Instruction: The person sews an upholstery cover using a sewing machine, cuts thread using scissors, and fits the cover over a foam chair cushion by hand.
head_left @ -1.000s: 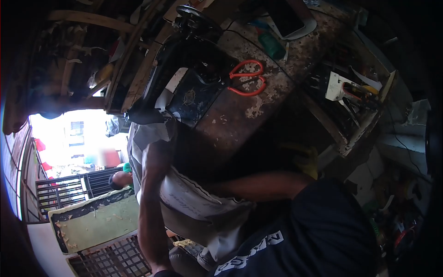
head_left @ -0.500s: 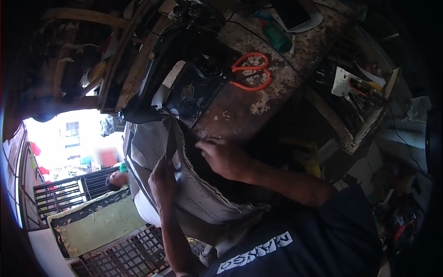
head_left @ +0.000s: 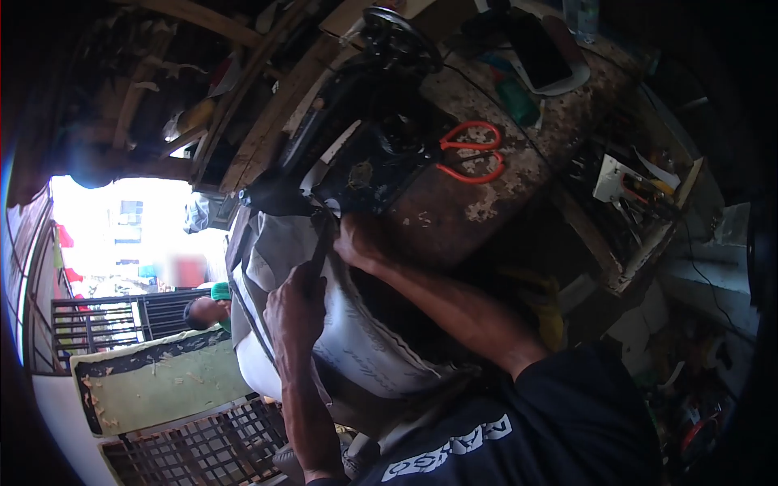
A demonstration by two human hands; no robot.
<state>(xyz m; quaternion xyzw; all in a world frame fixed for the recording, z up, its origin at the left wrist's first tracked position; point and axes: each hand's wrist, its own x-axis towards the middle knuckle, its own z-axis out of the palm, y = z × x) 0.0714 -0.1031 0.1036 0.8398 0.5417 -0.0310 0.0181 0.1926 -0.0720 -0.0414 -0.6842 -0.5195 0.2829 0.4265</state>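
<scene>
A black sewing machine [head_left: 356, 154] stands on a worn table, and a large grey-white fabric piece [head_left: 356, 332] with printed lettering hangs from its needle end. My left hand [head_left: 296, 312] is closed around the fabric and a dark strip [head_left: 321, 255] lying along it. Close beside the needle end, my right hand [head_left: 358, 241] has its fingers bent onto the fabric edge; the fingertips are partly hidden. Scissors [head_left: 472, 152] with orange handles lie on the table beyond my right hand.
A phone [head_left: 539, 61] and a green object [head_left: 516, 101] lie at the table's far end. An open wooden drawer [head_left: 640, 211] of tools juts out at right. Another person's head [head_left: 207, 312] shows at left, near a green padded panel [head_left: 162, 385].
My right hand has moved up to the needle end and onto the fabric edge. My left hand stays on the fabric and strip. The whole view has shifted slightly.
</scene>
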